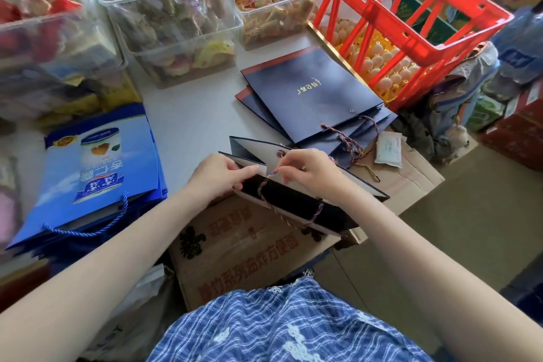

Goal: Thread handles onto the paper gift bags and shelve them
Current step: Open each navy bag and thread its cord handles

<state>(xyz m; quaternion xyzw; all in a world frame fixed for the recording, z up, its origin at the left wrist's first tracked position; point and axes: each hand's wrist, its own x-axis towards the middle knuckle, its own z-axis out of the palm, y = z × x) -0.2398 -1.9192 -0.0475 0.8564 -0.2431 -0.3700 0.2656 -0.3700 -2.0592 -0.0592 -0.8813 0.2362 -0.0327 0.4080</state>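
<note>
You've got the navy gift bag [296, 203] open right in front of you, hanging just past the near edge of the table [188, 114] and over the printed cardboard box [244, 247]. Your left hand [217, 176] grips the bag's open rim, fingers curled over the paper edge. Your right hand [308, 169] pinches the tip of the multicoloured cord [271, 175] between thumb and fingertip, right up against the inner white panel near the hole. The rest of that cord runs down across the bag's dark side in a loop, so one handle already sits along the near face.

Further back on the table, towards its right edge, a stack of flat navy bags [311, 91] lies with gold lettering on top, an eyelet showing near one corner. More braided cords [349, 141] spill out from under that stack, touching its near side. Just beside them, a small white packet [388, 148] rests on a second cardboard flap.

On your left, blue printed bags [97, 156] with a navy rope handle lie flat at the near left corner. Along the far edge stand clear bins of wrapped snacks [173, 9], and at the far right a red crate [405, 17] sits tilted over trays of eggs [388, 67].
</note>
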